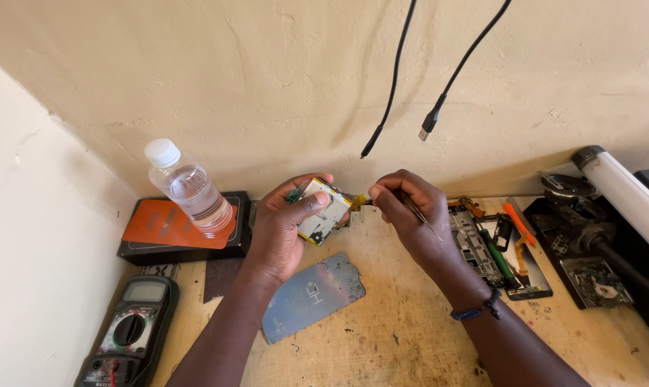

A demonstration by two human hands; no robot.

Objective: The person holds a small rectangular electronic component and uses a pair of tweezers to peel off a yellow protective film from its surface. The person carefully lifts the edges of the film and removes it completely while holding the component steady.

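Left hand [288, 226]: you clamped the phone's inner assembly [323, 213] between thumb and fingers | Right hand [404, 208]: you pinched tweezers [421, 218], tips at the yellow flex tab [358, 201] beside your left fingertips | Risk: slipped tips could tear the flex.

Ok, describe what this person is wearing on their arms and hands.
Both forearms are bare, with no sleeves in view. The left hand has no glove, ring or watch that shows. The right hand is bare too, but its wrist carries a thin bracelet of blue cord or beads with a small dark knot or bead at one end. No other markings can be seen.
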